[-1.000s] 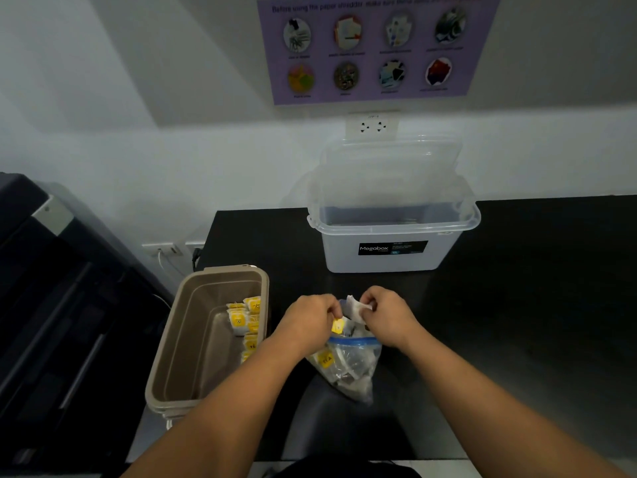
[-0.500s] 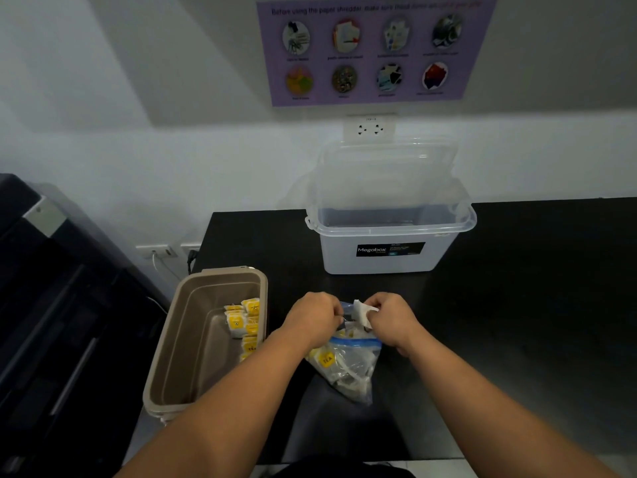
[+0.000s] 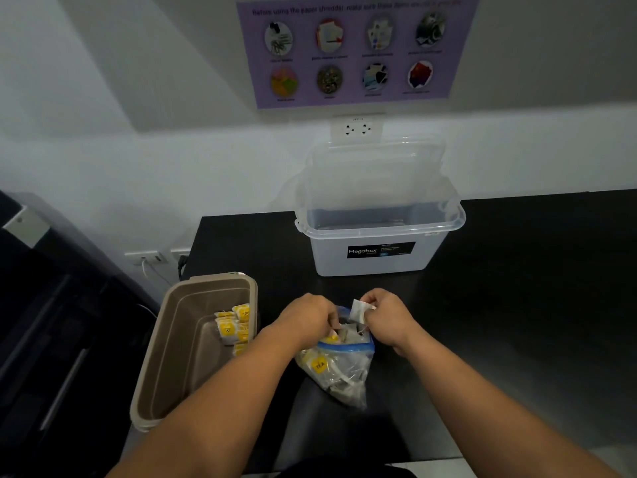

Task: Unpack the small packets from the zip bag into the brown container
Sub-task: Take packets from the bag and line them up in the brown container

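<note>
At the near edge of the dark surface (image 3: 517, 305), a clear zip bag (image 3: 339, 370) with a blue seal strip is held up at its mouth by both hands. The left hand (image 3: 303, 320) is closed at the left side of the opening, its fingertips curled down into the bag among the packets; exactly which packet is pinched in its grip cannot be told. The right hand (image 3: 387, 317) is closed at the right side of the mouth, and a small white packet (image 3: 360, 310) is pinched between its thumb and fingers, just above the bag's rim. Inside the bag, more small packets (image 3: 319, 363) are seen, some with yellow tags, one marked "TEA".

To the left of the bag, the brown container (image 3: 151, 374) is set with its lid off. A cluster of yellow-and-white packets (image 3: 232, 327) is stacked against its right inner wall, near the far end; the rest of its floor is bare.

Behind the hands, against the wall, a translucent storage box (image 3: 375, 257) labelled "Megabox" is placed, its clear lid (image 3: 375, 174) propped upright behind it. Above it a wall socket (image 3: 356, 127) and a purple poster (image 3: 351, 50) are mounted.
</note>
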Available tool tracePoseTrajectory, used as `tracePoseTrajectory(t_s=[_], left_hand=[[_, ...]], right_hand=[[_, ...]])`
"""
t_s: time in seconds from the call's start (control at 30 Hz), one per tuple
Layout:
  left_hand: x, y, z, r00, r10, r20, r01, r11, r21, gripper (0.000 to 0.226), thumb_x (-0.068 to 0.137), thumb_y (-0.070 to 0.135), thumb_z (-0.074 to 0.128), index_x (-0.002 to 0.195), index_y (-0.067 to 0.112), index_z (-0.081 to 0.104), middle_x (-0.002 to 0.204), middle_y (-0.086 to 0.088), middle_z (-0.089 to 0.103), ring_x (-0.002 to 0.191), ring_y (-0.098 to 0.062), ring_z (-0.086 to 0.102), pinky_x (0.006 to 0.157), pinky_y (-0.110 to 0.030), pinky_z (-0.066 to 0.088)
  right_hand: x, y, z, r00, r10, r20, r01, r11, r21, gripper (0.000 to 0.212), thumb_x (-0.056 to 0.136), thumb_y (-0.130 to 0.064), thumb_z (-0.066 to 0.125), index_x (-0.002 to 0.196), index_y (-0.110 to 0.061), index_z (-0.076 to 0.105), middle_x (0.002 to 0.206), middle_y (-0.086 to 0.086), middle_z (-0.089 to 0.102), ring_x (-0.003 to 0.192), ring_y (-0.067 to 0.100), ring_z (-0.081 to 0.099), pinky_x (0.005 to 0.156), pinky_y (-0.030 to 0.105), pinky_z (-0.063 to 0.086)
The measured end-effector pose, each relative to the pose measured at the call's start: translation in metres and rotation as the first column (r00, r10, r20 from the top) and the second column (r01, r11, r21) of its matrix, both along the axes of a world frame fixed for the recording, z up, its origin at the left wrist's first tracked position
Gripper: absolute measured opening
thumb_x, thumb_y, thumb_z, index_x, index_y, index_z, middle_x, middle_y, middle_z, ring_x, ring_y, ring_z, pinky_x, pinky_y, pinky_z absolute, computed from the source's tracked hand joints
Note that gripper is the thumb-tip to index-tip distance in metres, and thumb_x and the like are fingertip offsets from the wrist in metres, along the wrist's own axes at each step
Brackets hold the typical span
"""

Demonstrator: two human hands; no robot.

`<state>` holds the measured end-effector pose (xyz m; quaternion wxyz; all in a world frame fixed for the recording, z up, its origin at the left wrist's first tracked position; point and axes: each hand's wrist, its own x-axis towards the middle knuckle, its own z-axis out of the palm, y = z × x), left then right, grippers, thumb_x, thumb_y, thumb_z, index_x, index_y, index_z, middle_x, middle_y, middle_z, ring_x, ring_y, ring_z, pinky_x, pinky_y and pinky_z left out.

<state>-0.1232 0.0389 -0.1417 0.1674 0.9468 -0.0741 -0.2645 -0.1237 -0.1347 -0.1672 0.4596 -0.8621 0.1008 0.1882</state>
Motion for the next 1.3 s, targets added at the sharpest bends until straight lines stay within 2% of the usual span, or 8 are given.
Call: tracePoseTrajectory(t_s=[0.17,0.27,0.5,0.73,0.87,0.97,1.2,1.3], left_hand=[[0.001,0.015,0.009,0.992,0.091,0.085,-0.078,0.985,-0.152,0.017,0.097,0.019,0.063,0.108,0.029,0.072,0.107,0.005,0.070,0.096,-0.010,0.066,0.092,-0.035,0.057],[0.002,0.019,0.015,0.987,0.124,0.097,-0.103,0.975,-0.199,0.014,0.096,0.020,0.065,0.105,0.028,0.073,0.099,0.008,0.070,0.093,-0.009,0.066,0.091,-0.034,0.056],[0.005,0.026,0.028,0.996,0.081,0.043,-0.075,0.989,-0.126,0.019,0.090,0.023,0.075,0.109,0.024,0.073,0.095,0.007,0.070,0.091,-0.008,0.067,0.088,-0.029,0.056],[-0.001,0.042,0.059,0.969,0.108,0.224,-0.079,0.988,-0.134,0.021,0.097,0.027,0.067,0.118,0.025,0.072,0.109,0.004,0.070,0.095,-0.010,0.064,0.082,-0.024,0.050],[-0.008,0.063,0.083,0.914,0.209,0.348,-0.138,0.966,-0.219,0.021,0.095,0.030,0.069,0.114,0.025,0.074,0.106,0.007,0.072,0.094,-0.008,0.064,0.087,-0.026,0.051],[-0.014,0.084,0.097,0.882,0.280,0.378,-0.187,0.946,-0.266,0.019,0.094,0.030,0.071,0.111,0.026,0.075,0.102,0.010,0.070,0.095,-0.007,0.065,0.089,-0.031,0.054],[-0.034,0.150,0.105,0.893,0.307,0.330,-0.307,0.950,-0.052,0.016,0.089,0.025,0.076,0.106,0.025,0.077,0.094,0.009,0.071,0.086,-0.005,0.063,0.078,-0.023,0.047],[-0.042,0.166,0.090,0.928,0.292,0.232,-0.314,0.948,0.061,0.013,0.085,0.022,0.081,0.097,0.023,0.077,0.087,0.010,0.068,0.081,-0.003,0.061,0.075,-0.019,0.046]], right_hand=[[0.001,0.004,0.002,0.999,0.003,-0.036,-0.001,0.998,0.056,0.024,0.092,-0.001,0.056,0.108,-0.015,0.068,0.104,0.008,0.067,0.087,0.019,0.065,0.059,0.024,0.048],[0.002,0.007,0.003,1.000,-0.009,-0.024,0.011,0.998,0.070,0.017,0.093,-0.004,0.056,0.094,-0.016,0.067,0.097,0.010,0.068,0.082,0.022,0.066,0.061,0.028,0.051],[0.004,0.012,0.010,0.999,-0.026,-0.041,0.031,0.992,0.125,0.013,0.093,-0.003,0.056,0.096,-0.015,0.063,0.100,0.012,0.066,0.083,0.024,0.070,0.060,0.029,0.054],[0.005,0.015,0.017,0.991,-0.115,-0.074,0.134,0.913,0.385,0.013,0.094,0.005,0.055,0.090,-0.008,0.055,0.100,0.020,0.072,0.083,0.032,0.075,0.073,0.038,0.057],[0.007,0.022,0.024,0.991,-0.073,-0.116,0.125,0.828,0.547,0.015,0.100,0.002,0.046,0.111,-0.002,0.055,0.106,0.014,0.075,0.072,0.020,0.069,0.065,0.031,0.054],[0.009,0.029,0.027,0.996,-0.041,-0.078,0.076,0.847,0.527,0.013,0.098,-0.001,0.047,0.102,-0.005,0.059,0.095,0.014,0.067,0.066,0.016,0.056,0.062,0.030,0.046],[0.009,0.047,0.036,0.992,0.009,-0.127,0.078,0.739,0.669,0.018,0.096,-0.008,0.046,0.084,-0.011,0.059,0.079,0.009,0.054,0.059,0.013,0.044,0.057,0.029,0.035],[0.009,0.056,0.039,0.996,0.029,-0.082,0.026,0.801,0.597,0.025,0.097,-0.003,0.043,0.084,-0.013,0.062,0.076,0.007,0.053,0.061,0.014,0.044,0.057,0.028,0.037]])
